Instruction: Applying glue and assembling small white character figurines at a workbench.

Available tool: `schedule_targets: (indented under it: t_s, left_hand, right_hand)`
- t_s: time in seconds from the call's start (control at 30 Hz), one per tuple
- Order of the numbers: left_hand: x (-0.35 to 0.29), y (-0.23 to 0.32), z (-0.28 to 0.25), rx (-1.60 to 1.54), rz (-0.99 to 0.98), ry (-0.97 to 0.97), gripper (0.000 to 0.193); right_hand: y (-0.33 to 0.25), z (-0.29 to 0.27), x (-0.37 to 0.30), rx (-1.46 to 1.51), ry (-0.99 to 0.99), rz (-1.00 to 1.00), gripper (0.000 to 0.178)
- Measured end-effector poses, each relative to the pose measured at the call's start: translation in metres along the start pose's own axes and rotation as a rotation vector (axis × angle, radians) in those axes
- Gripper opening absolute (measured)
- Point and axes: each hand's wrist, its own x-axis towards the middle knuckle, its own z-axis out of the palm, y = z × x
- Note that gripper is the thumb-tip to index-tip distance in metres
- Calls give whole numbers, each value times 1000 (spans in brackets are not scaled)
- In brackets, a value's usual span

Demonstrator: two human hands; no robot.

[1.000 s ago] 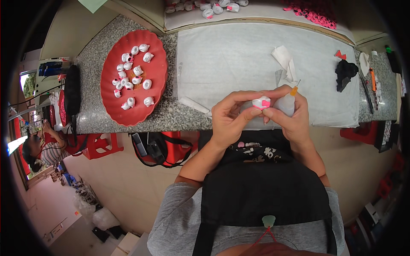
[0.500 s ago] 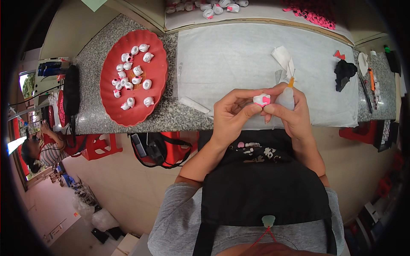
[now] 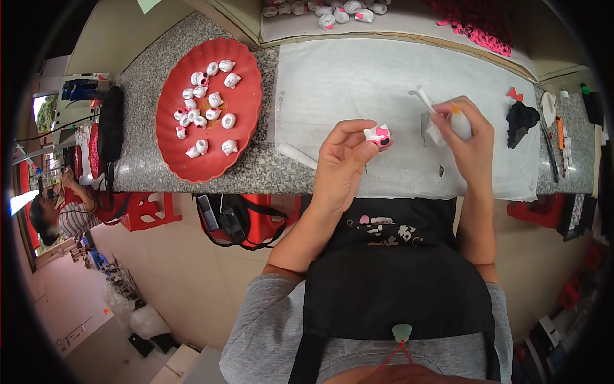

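My left hand (image 3: pixel 345 157) pinches a small white cat-head piece (image 3: pixel 377 134) with a pink bow and a pink and black part on it, above the paper-covered bench. My right hand (image 3: pixel 470 131) is closed round a translucent squeeze bottle (image 3: pixel 460 125) with an orange tip. The thumb and fingertips of that hand meet a crumpled white tissue (image 3: pixel 434 133); whether they pinch it I cannot tell. Beneath both hands lies a white paper sheet (image 3: pixel 345 77). A red scalloped tray (image 3: pixel 249 121) to the left holds several similar white pieces (image 3: pixel 215 99).
More white pieces (image 3: pixel 342 14) and a heap of pink parts (image 3: pixel 476 25) lie on the shelf behind. At the right are a black cloth (image 3: pixel 521 121), a red bow-shaped scrap (image 3: pixel 515 94) and an orange pen-like tool (image 3: pixel 559 131). Another person (image 3: pixel 67 211) sits far left.
My hands have parted. The left keeps the white piece, now turned and showing black. The right has moved right with the bottle, to the tissue. The whole view has shifted slightly.
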Motion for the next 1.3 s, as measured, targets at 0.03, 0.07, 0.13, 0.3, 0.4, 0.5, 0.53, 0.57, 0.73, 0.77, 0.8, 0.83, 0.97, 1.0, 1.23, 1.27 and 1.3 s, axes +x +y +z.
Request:
schedule_targets:
  t_s: [0.03, 0.07, 0.13, 0.3, 0.4, 0.5, 0.53, 0.57, 0.73, 0.77, 0.8, 0.83, 0.97, 1.0, 1.23, 1.27, 1.3]
  left_hand:
    - [0, 0, 0, -1, -5, 8, 27]
    - [0, 0, -1, -2, -9, 16, 28]
    - [0, 1, 4, -50, -27, 29, 26]
    - [-3, 3, 7, -27, -21, 107, 23]
    - [-3, 0, 8, 33, -83, -11, 22]
    - [-3, 5, 10, 88, -108, -36, 23]
    - [-4, 8, 11, 107, -67, -68, 23]
    - [-4, 11, 11, 126, -27, -104, 23]
    - [9, 73, -19, 756, 518, 311, 21]
    - [12, 86, -31, 911, 572, 396, 21]
    - [11, 104, -45, 1206, 525, 408, 21]
    - [12, 115, -53, 1502, 471, 418, 22]
    - [53, 112, -33, 1817, 660, 251, 25]
    - [70, 105, -20, 1735, 630, 162, 26]
    - [177, 61, -2, 2079, 743, -158, 26]
    - [180, 58, -7, 2075, 793, -151, 26]
    - [178, 60, -4, 2062, 798, -169, 26]
  right_hand:
    - [-12, 3, -6, 280, 39, -32, 13]
    - [-23, 7, -10, 315, 2, -104, 15]
    - [-33, 20, -12, 344, -22, -170, 16]
    - [-31, 31, -13, 272, -64, -288, 17]
    - [-25, 25, -18, 390, -91, -107, 13]
    - [-25, 18, -22, 493, -140, 118, 11]
    - [-20, 15, -24, 501, -149, 105, 11]
    - [-14, 14, -26, 574, -145, 166, 12]
    - [2, -5, -24, 632, -32, 287, 14]
    - [3, -8, -21, 519, 44, 241, 16]
    - [4, -9, -18, 408, 116, 194, 18]
    - [6, -10, -17, 407, 127, 197, 18]
    - [20, -10, -19, 455, 272, 73, 30]
    - [23, -10, -21, 562, 259, 34, 34]
    - [2, -16, -31, 609, 83, 50, 28]
    - [3, -19, -33, 639, 43, 57, 31]
    - [3, -20, -35, 630, 59, 64, 31]
